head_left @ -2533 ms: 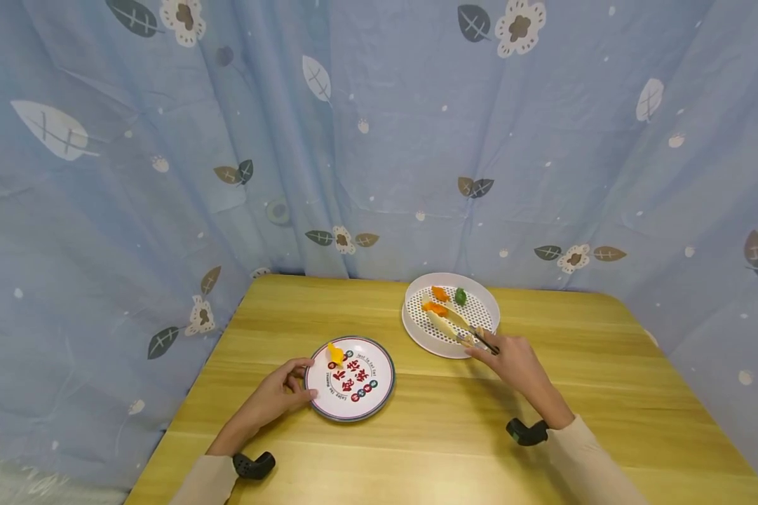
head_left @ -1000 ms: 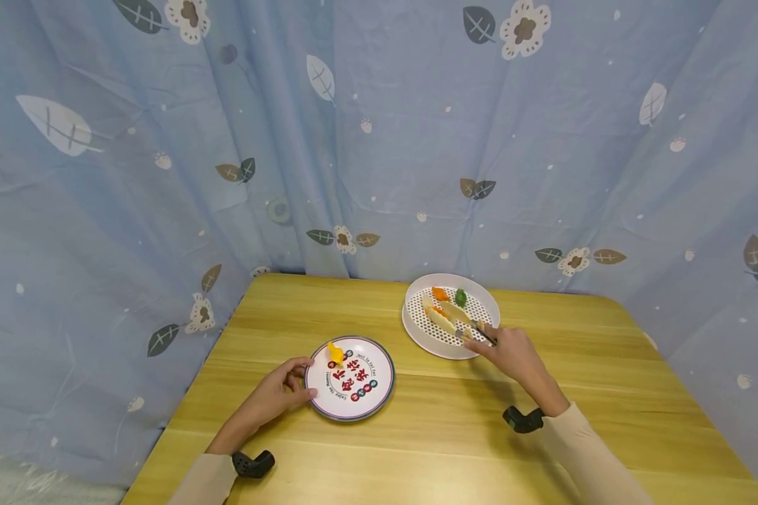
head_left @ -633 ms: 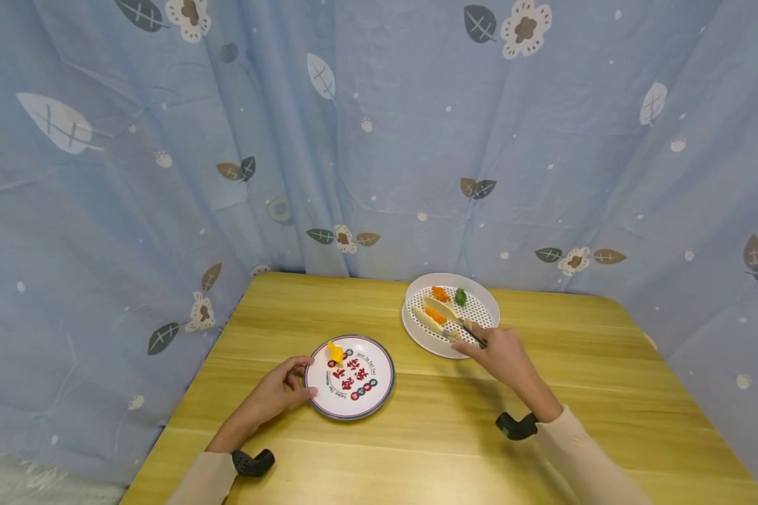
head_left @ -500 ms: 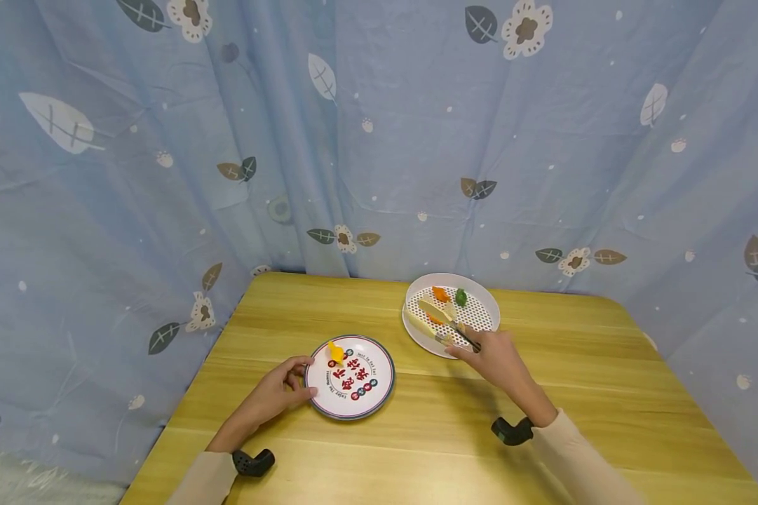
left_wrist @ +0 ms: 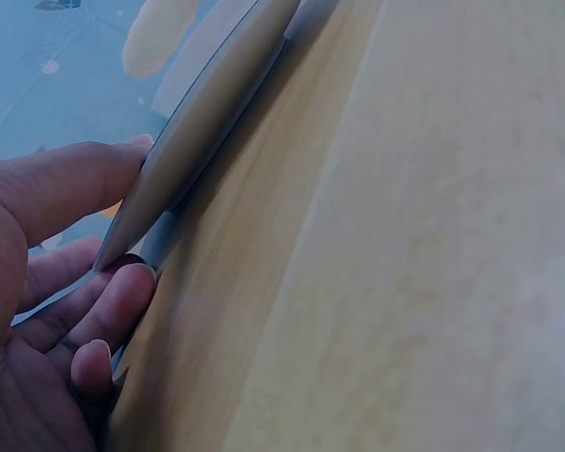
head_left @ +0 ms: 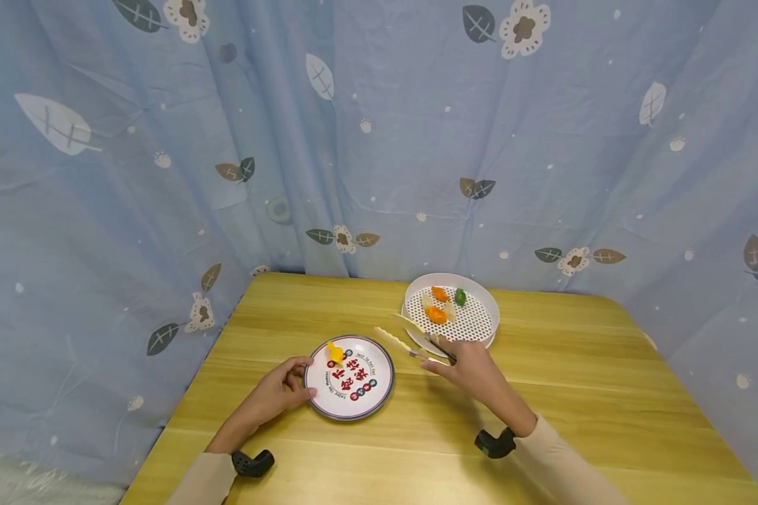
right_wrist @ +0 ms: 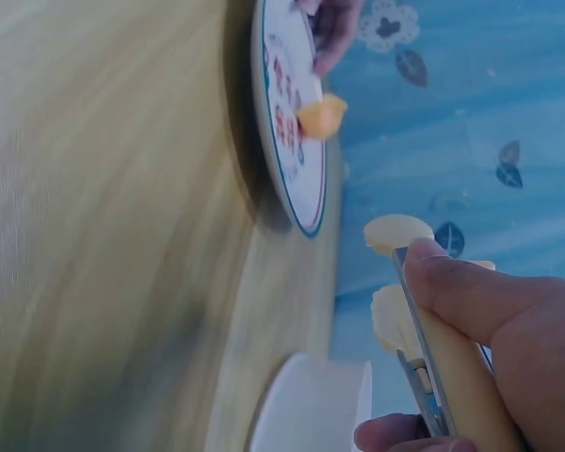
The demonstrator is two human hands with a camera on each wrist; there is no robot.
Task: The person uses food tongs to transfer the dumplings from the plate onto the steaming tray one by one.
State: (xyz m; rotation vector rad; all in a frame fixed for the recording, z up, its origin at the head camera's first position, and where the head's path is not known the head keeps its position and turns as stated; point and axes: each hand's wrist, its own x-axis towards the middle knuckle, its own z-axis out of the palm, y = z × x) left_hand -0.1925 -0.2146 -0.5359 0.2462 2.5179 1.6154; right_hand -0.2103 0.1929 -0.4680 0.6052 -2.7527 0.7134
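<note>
My left hand [head_left: 274, 394] grips the left rim of a white plate [head_left: 379, 368] with red lettering, thumb and fingers on opposite faces in the left wrist view. A small yellow piece [head_left: 336, 353] sits on the plate near its upper left rim. With my right hand [head_left: 479, 375] I hold tongs [head_left: 394, 341] that have cream-coloured tips. The tips stand apart between plate and basket, with nothing visible between them. In the right wrist view, my thumb [right_wrist: 452, 282] lies along the tongs' handle.
A round white perforated basket [head_left: 491, 305] stands at the back, right of the plate. Inside lie an orange piece [head_left: 440, 294], a second orange piece [head_left: 437, 315], a green piece [head_left: 460, 297] and pale translucent bits [head_left: 450, 310]. A patterned curtain [head_left: 410, 140] hangs behind the table.
The tongs have moved left and nearer, from over the orange piece in the basket to the gap beside the plate. That piece still lies in the basket. My left hand and the plate have stayed put.
</note>
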